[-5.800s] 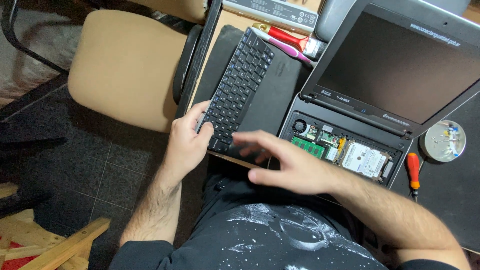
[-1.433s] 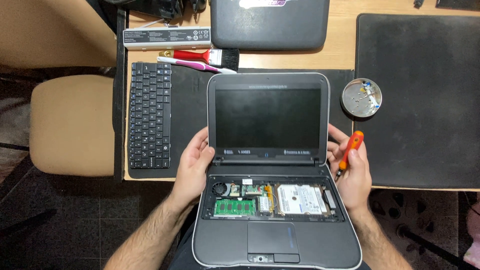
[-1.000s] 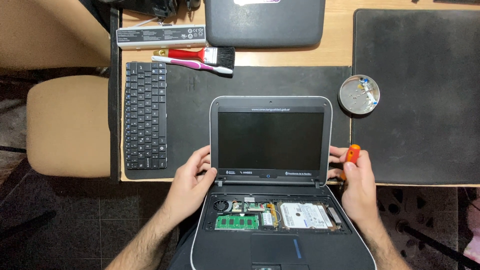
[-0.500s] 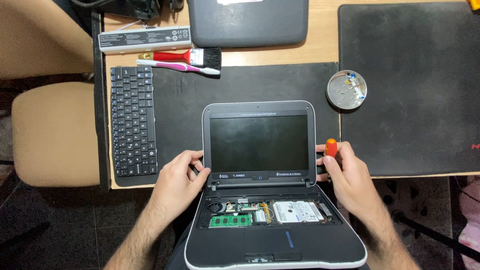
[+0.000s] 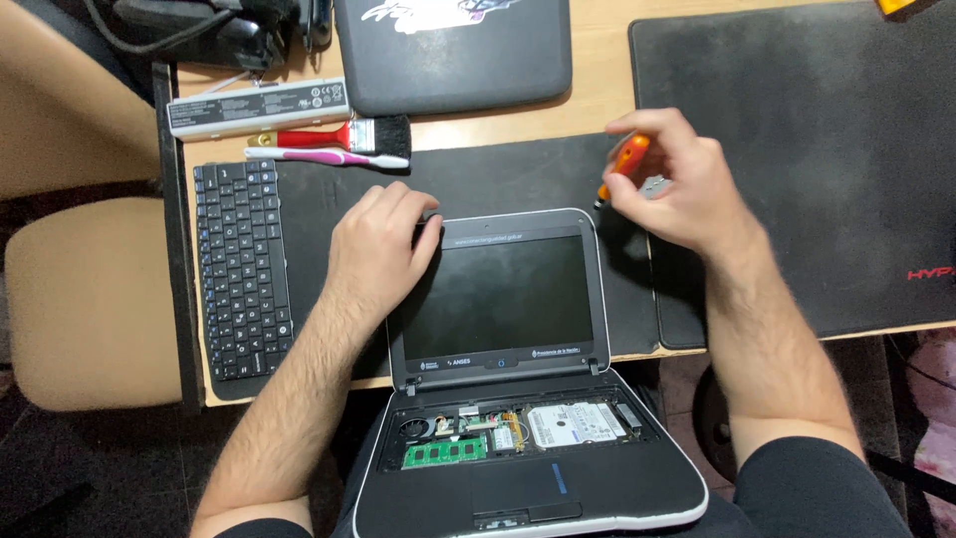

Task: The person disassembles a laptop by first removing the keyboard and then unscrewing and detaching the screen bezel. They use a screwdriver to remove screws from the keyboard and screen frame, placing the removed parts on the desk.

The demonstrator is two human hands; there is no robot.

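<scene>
A small grey laptop [image 5: 503, 299] lies open on my lap and the desk edge, its keyboard removed so the green memory stick [image 5: 444, 453], fan and silver hard drive [image 5: 575, 423] show. My left hand [image 5: 376, 249] grips the top left corner of the lid. My right hand [image 5: 675, 179] hovers over the black mat right of the screen, holding an orange-handled screwdriver [image 5: 623, 164]. A small round metal dish [image 5: 652, 185] is mostly hidden behind that hand.
The detached black keyboard [image 5: 239, 269] lies left on the wooden desk [image 5: 597, 70]. Behind it are a white battery pack [image 5: 259, 105], a red-handled brush [image 5: 349, 134] and a pink toothbrush [image 5: 324, 156]. Another dark laptop [image 5: 453, 50] sits at the back, a large black mat [image 5: 807, 149] right, a beige chair [image 5: 90, 299] left.
My left hand climbed from the hinge to the lid's top left corner. My right hand lifted off the laptop's right side and moved up with the screwdriver over the metal dish.
</scene>
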